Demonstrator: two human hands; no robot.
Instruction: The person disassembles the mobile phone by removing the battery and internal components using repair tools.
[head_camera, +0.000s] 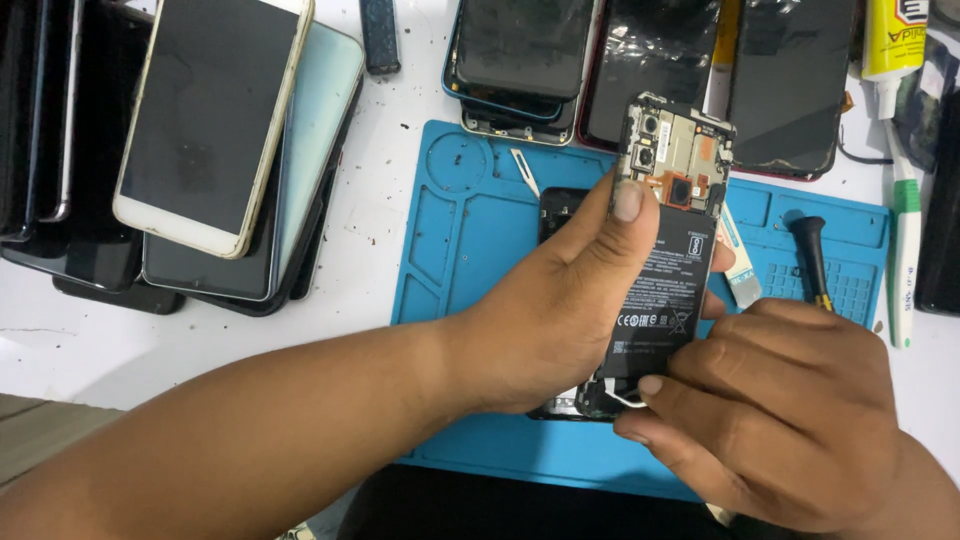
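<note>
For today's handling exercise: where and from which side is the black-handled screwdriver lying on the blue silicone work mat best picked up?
Probably by the thick black handle of the black-handled screwdriver, coming from above. It lies flat on the blue silicone work mat, handle end away from the person, and its lower end passes behind the right hand. The left hand holds the opened black phone.

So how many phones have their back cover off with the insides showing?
1: the opened black phone with exposed battery and circuit board, gripped by the left hand, the right hand at its bottom edge. The stacked phones around the blue mat may hide others.
</note>
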